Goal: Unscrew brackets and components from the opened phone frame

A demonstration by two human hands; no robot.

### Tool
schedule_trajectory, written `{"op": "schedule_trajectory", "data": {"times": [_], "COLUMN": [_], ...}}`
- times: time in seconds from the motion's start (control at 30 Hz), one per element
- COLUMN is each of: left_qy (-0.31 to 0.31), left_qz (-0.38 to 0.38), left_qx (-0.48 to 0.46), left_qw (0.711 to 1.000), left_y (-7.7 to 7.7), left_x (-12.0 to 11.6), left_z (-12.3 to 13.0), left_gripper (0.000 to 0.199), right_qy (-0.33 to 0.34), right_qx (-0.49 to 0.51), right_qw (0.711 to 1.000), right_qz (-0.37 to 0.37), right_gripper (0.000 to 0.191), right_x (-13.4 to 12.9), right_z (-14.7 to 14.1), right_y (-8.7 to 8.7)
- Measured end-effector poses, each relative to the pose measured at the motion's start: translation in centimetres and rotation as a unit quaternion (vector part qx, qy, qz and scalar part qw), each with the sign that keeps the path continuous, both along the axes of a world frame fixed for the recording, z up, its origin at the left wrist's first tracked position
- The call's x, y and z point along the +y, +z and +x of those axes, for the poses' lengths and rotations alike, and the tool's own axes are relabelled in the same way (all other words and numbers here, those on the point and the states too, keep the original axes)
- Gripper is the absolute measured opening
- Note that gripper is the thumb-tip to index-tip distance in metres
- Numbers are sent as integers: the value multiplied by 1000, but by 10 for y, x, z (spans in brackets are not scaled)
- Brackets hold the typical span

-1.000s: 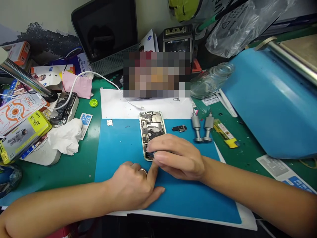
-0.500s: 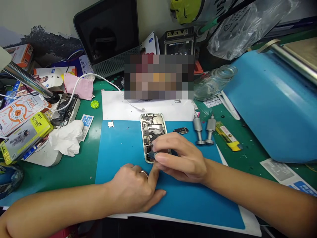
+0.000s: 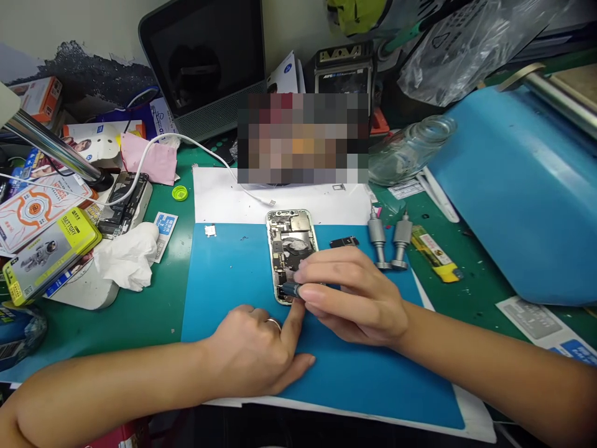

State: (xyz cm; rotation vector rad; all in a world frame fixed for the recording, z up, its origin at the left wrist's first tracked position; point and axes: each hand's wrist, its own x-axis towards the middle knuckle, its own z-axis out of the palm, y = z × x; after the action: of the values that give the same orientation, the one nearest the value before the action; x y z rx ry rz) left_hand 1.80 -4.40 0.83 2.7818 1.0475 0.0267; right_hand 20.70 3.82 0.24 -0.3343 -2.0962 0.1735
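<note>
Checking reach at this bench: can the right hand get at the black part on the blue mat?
Probably yes: the black part lies on the blue mat just beyond the right hand, with nothing visible between. That hand holds a dark tool, though, which may need setting down first.

The phone point(image 3: 290, 242) looks metal-rimmed — the mat point(image 3: 226, 283) smooth and matt, the jar point(image 3: 408, 154) glossy glass.

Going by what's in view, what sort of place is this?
Most likely a phone repair workspace: there is an opened phone with its circuitry exposed, two grey screwdriver-like tools nearby, and a yellow box that appears lettered BATTERY.
</note>
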Motion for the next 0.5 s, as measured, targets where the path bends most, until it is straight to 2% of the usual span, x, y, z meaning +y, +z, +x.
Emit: {"op": "schedule_trajectory", "data": {"times": [0.13, 0.3, 0.5], "left_qy": [-3, -3, -5], "left_qz": [0, 10, 15], "left_qx": [-1, -5, -16], "left_qw": [1000, 1000, 1000], "left_y": [-1, -1, -1], "left_x": [0, 0, 0], "left_z": [0, 0, -1], "left_gripper": [45, 49, 40], "right_qy": [40, -15, 52], "right_qx": [-22, -3, -17], "right_qw": [999, 1000, 999], "right_qz": [-5, 1, -2], "right_gripper": [17, 15, 15], "right_x": [0, 0, 0], "right_z": [0, -2, -2], "right_y": [1, 0, 1]}}
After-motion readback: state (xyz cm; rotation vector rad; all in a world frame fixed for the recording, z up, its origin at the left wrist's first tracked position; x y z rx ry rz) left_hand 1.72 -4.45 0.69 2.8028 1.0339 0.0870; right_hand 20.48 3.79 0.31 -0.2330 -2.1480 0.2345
